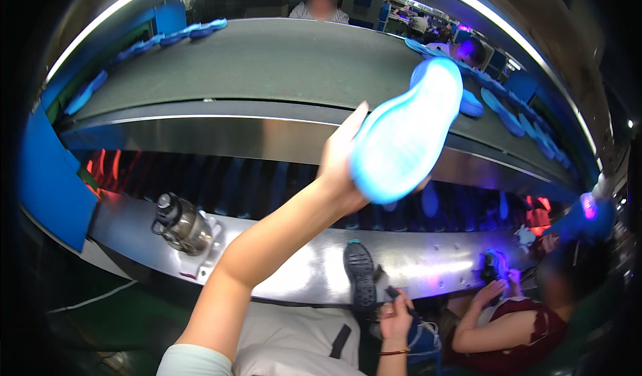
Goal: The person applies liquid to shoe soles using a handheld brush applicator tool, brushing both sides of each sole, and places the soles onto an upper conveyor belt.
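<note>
My left hand (344, 168) reaches up over the conveyor edge, its fingers wrapped round a bright blue shoe sole (408, 135). The sole is raised and tilted, its broad pale face toward me, and glare washes out its surface. Low in front of the steel ledge, my right hand (396, 319) is closed round a small dark stick-like tool (393, 293). Exactly what kind of tool it is cannot be made out. A black treaded shoe sole (360, 272) lies on the ledge just left of that hand.
Blue soles line both ends of the green conveyor belt (267, 61). Below it, a dark slot glows red at its ends. A drink bottle (182, 225) stands on the steel ledge (287, 265) at left. A co-worker (515, 322) sits close at right; others are across the belt.
</note>
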Demonstrator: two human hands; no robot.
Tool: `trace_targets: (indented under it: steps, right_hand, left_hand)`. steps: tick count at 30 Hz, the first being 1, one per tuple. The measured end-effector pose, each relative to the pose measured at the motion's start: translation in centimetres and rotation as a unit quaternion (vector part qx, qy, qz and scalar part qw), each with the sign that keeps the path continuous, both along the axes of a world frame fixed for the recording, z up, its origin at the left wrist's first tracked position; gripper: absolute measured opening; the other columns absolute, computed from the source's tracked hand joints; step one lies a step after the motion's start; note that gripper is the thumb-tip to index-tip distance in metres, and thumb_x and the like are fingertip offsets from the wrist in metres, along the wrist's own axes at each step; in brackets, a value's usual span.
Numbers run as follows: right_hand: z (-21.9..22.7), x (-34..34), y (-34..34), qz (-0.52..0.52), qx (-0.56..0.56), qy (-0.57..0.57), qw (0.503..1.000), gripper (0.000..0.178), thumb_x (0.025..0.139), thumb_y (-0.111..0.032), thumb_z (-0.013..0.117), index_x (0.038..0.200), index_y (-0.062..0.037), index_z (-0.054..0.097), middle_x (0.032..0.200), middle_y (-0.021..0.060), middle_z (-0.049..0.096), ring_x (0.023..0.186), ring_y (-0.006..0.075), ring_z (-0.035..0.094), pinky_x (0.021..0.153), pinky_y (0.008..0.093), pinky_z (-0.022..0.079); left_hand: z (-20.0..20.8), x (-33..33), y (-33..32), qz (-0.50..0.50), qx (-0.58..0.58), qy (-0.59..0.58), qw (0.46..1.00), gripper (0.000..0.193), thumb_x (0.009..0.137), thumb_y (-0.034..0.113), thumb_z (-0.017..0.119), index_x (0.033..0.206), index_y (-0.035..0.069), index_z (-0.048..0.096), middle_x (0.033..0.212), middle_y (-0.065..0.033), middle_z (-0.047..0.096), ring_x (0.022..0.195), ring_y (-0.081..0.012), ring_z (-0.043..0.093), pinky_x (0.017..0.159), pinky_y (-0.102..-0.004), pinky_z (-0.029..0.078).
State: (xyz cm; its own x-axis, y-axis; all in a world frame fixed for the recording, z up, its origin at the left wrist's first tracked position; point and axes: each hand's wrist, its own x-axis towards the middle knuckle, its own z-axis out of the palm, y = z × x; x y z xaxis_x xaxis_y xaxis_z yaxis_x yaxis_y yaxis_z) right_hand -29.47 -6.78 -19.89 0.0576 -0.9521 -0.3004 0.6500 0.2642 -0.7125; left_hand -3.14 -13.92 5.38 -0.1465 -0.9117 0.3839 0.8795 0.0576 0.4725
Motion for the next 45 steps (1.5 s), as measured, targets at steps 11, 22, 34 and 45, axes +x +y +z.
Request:
trace_targets:
  steps: [11, 22, 34, 45]
  right_hand:
    - [-4.0, 1.3, 0.1, 0.085, 0.043, 0.09, 0.991, 0.04, 0.091, -0.038, 0.044, 0.11, -0.0035, 0.052, 0.06, -0.0026, 0.044, 0.046, 0.0055, 0.036, 0.043, 0.0196, 0.03]
    - [-6.2, 5.9, -3.3, -0.031, 0.176, -0.099, 0.979, 0.016, 0.084, -0.028, 0.058, 0.086, -0.0125, 0.055, 0.074, 0.0, 0.057, 0.049, 0.0087, 0.042, 0.044, 0.0232, 0.037]
    - [-6.7, 6.5, -3.9, 0.011, 0.287, -0.218, 0.933, 0.055, 0.09, -0.041, 0.032, 0.124, 0.0012, 0.038, 0.112, 0.0127, 0.056, 0.068, 0.0151, 0.054, 0.057, 0.0246, 0.045]
    - [-10.0, 5.9, -3.9, -0.017, 0.314, -0.31, 0.897, 0.047, 0.088, -0.041, 0.033, 0.091, 0.0019, 0.052, 0.082, 0.0126, 0.06, 0.06, 0.0161, 0.054, 0.045, 0.0214, 0.043]
  left_hand:
    - [-19.2, -1.0, 7.1, 0.287, -0.063, -0.64, 0.71, 0.044, 0.086, 0.026, 0.053, 0.123, 0.003, 0.046, 0.128, -0.0162, 0.044, 0.117, -0.0271, 0.045, 0.096, -0.0362, 0.036]
    - [-37.8, 4.4, 19.8, 0.392, 0.117, -0.856, 0.315, 0.052, 0.081, 0.031, 0.049, 0.125, 0.004, 0.044, 0.13, -0.0234, 0.037, 0.122, -0.0371, 0.034, 0.101, -0.0492, 0.024]
    - [-38.2, 4.3, 19.8, 0.465, 0.109, -0.826, 0.3, 0.047, 0.072, 0.012, 0.051, 0.118, 0.004, 0.051, 0.127, -0.0207, 0.043, 0.118, -0.0356, 0.04, 0.099, -0.0466, 0.029]
    - [-38.3, 4.3, 20.1, 0.466, 0.097, -0.832, 0.287, 0.048, 0.068, 0.01, 0.048, 0.115, 0.003, 0.053, 0.124, -0.0226, 0.045, 0.114, -0.0379, 0.043, 0.097, -0.0485, 0.031]
